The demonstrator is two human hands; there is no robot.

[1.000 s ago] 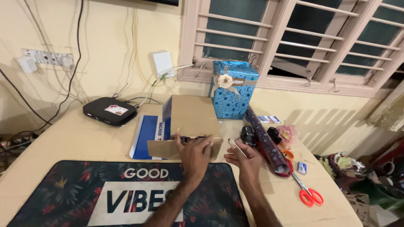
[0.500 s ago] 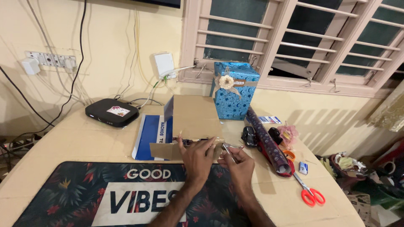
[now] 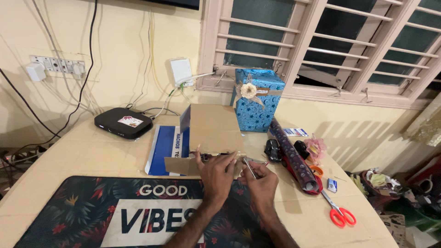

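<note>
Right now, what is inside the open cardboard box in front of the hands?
Only a dark strip shows inside the cardboard box, by the left hand. The flap and both hands, right hand included, cover the rest.

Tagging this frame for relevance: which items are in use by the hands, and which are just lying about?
In use: left hand on cardboard box; right hand holding thin metal tool.

Lying about: red scissors, wrapping paper roll, blue gift box, black router, printed mat.
</note>
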